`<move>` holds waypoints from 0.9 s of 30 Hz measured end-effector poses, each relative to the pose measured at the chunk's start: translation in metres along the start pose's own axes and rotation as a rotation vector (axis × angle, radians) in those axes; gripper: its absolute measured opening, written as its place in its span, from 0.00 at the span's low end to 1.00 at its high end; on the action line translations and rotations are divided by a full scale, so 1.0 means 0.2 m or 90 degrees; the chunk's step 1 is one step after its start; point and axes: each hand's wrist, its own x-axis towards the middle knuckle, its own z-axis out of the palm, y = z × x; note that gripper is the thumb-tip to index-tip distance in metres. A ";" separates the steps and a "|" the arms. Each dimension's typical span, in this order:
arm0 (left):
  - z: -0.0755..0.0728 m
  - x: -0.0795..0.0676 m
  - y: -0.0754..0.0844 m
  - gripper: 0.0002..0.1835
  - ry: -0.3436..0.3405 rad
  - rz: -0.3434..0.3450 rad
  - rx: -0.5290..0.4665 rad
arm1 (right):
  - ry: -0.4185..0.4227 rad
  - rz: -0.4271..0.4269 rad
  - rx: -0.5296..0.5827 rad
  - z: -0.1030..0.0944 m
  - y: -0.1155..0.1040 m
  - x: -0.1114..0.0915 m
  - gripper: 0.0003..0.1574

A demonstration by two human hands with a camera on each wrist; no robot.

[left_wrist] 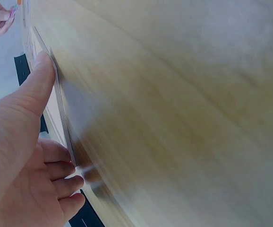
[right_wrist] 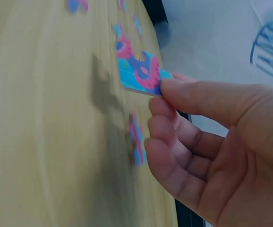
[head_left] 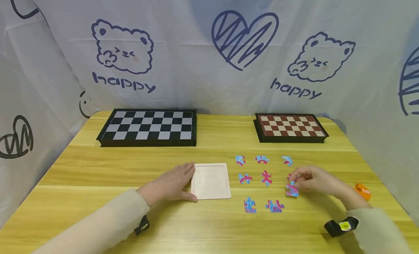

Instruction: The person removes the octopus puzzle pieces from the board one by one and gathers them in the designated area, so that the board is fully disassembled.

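Note:
My right hand (head_left: pixel 312 180) pinches a jigsaw puzzle piece (head_left: pixel 292 190) between thumb and fingers. In the right wrist view the piece (right_wrist: pixel 139 71), pink, blue and purple, is held up off the table, its shadow beside it. My left hand (head_left: pixel 173 183) rests at the left side of a square pale wooden puzzle tray (head_left: pixel 211 182), which has a raised rim. In the left wrist view the thumb (left_wrist: pixel 42 80) touches the tray's near edge and the other fingers bend slightly. Several loose puzzle pieces (head_left: pixel 266 178) lie spread in rows between the tray and my right hand, one partly hidden by that hand.
A black-and-white chessboard (head_left: pixel 148 126) lies at the table's back left, a smaller brown-and-cream one (head_left: pixel 290 126) at the back right. An orange round object (head_left: pixel 362 191) marked 10 lies beyond my right wrist. A white printed cloth (head_left: pixel 183 75) hangs behind the table.

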 end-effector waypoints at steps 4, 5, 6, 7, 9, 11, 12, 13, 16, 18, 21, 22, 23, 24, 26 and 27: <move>0.00 0.00 0.00 0.51 -0.001 0.000 0.000 | -0.055 0.003 0.025 -0.04 0.07 -0.06 0.07; 0.00 0.00 0.00 0.51 -0.001 0.000 0.000 | -0.071 0.001 0.031 -0.04 0.08 -0.07 0.07; 0.00 0.00 0.00 0.50 -0.002 0.000 0.000 | -0.085 0.000 0.040 -0.04 0.09 -0.08 0.07; 0.00 0.00 0.00 0.50 -0.002 -0.001 0.001 | -0.096 -0.006 0.046 -0.04 0.10 -0.09 0.07; 0.00 0.00 0.00 0.51 -0.002 0.000 0.002 | -0.116 -0.019 0.056 -0.04 0.12 -0.10 0.06; 0.00 0.00 0.00 0.51 -0.002 0.002 0.001 | -0.130 -0.025 0.067 -0.04 0.13 -0.11 0.06; 0.00 0.00 0.00 0.51 -0.002 0.003 0.001 | -0.135 -0.029 0.069 -0.04 0.13 -0.11 0.06; 0.00 0.00 0.00 0.51 -0.002 0.004 0.001 | -0.138 -0.031 0.069 -0.04 0.13 -0.11 0.06; 0.00 0.00 -0.01 0.51 0.000 0.007 0.001 | -0.145 -0.023 0.074 -0.04 0.13 -0.11 0.06; 0.00 0.00 -0.01 0.51 0.002 0.008 0.003 | -0.145 -0.016 0.073 -0.04 0.13 -0.11 0.06; 0.00 0.00 0.00 0.50 0.001 0.009 0.006 | -0.145 -0.010 0.073 -0.04 0.13 -0.12 0.06; 0.00 0.00 0.00 0.50 0.001 0.009 0.006 | -0.145 -0.010 0.072 -0.04 0.13 -0.12 0.06; 0.00 0.00 0.00 0.50 0.001 0.009 0.007 | -0.145 -0.010 0.073 -0.04 0.13 -0.12 0.07; 0.00 0.00 0.00 0.50 0.000 0.009 0.008 | -0.145 -0.011 0.074 -0.04 0.13 -0.12 0.07; 0.00 0.00 0.00 0.51 -0.001 0.008 0.008 | -0.145 -0.011 0.074 -0.04 0.13 -0.12 0.07; 0.00 0.00 0.00 0.51 -0.001 0.007 0.007 | -0.144 -0.012 0.072 -0.04 0.13 -0.12 0.07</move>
